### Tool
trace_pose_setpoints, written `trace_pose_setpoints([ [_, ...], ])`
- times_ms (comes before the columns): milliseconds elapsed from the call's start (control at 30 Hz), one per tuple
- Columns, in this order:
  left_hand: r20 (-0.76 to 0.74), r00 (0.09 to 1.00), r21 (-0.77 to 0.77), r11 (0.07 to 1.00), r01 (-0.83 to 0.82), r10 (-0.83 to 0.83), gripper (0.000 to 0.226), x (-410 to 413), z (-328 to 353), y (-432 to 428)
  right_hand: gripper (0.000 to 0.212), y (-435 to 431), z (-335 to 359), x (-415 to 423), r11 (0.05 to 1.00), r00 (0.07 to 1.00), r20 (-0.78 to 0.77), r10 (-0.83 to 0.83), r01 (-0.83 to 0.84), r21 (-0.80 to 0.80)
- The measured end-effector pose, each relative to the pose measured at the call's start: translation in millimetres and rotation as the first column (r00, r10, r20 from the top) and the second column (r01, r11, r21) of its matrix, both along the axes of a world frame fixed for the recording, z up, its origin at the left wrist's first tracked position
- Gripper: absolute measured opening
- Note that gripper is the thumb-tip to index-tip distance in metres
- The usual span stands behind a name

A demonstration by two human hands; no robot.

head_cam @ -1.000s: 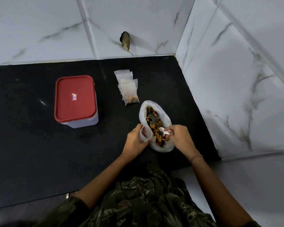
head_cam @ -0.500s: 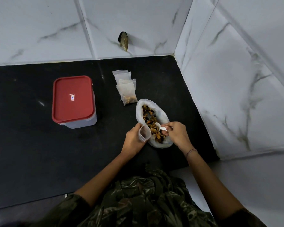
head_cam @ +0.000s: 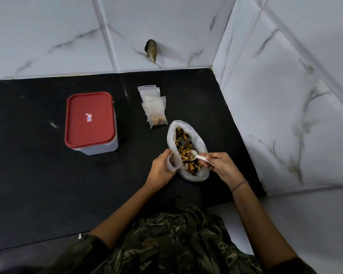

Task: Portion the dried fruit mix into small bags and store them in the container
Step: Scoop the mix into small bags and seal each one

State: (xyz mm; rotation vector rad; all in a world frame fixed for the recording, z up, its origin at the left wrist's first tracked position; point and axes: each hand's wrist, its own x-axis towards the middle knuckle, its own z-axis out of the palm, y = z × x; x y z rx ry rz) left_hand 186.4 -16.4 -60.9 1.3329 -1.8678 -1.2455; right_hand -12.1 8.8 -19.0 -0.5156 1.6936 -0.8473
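Your left hand (head_cam: 160, 171) curls round a small clear bag (head_cam: 174, 161) and holds its mouth open in a soft oval. The film is thin and glossy.

Your right hand (head_cam: 222, 166) pinches the flat handle of a white plastic spoon (head_cam: 198, 156). Its bowl sits over the dried fruit mix (head_cam: 183, 147); you cannot tell whether it touches.

The mix is wrinkled amber and near-black pieces. It fills a large translucent bag (head_cam: 202, 144), opened into a long oval, lying on the black speckled worktop (head_cam: 38, 175) between your hands.

Just beyond it lies a fanned stack of flat zip bags (head_cam: 151, 95). The nearest, a filled bag (head_cam: 158, 120), has a little mix at its bottom.

The container (head_cam: 95, 149) is a rounded rectangle of pale frosted plastic. It stands well to the left with its smooth red lid (head_cam: 90, 118) on.

A thin reddish bracelet (head_cam: 239, 185) circles your right wrist. White tiles (head_cam: 285, 95) with grey marble veins close the corner behind and to the right.
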Motion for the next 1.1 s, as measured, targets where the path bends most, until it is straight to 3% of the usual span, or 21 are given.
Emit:
trace_pose_setpoints([
  [300,0.018,1.000,-0.004,1.000,0.002,-0.002,0.035,6,2,0,0.025,10,11,-11,0.991,0.984,0.130,-0.120,0.127,-0.045],
  [600,-0.092,0.989,-0.055,0.991,-0.123,0.118,0.056,16,12,-2,0.025,10,22,-3,0.986,0.992,0.098,-0.083,0.096,-0.135],
  [800,-0.106,0.986,-0.091,0.986,-0.136,0.127,0.054,17,16,-12,0.023,10,36,4,0.975,0.958,0.256,-0.129,0.170,-0.143],
  [967,-0.080,0.989,-0.125,0.983,-0.133,0.123,0.047,16,19,-19,0.018,7,55,23,0.972,0.944,0.321,-0.075,0.141,-0.188],
  [1100,-0.078,0.983,-0.150,0.973,-0.177,0.167,0.044,17,20,-22,0.017,5,67,44,0.962,0.968,0.246,0.044,0.026,-0.272],
])
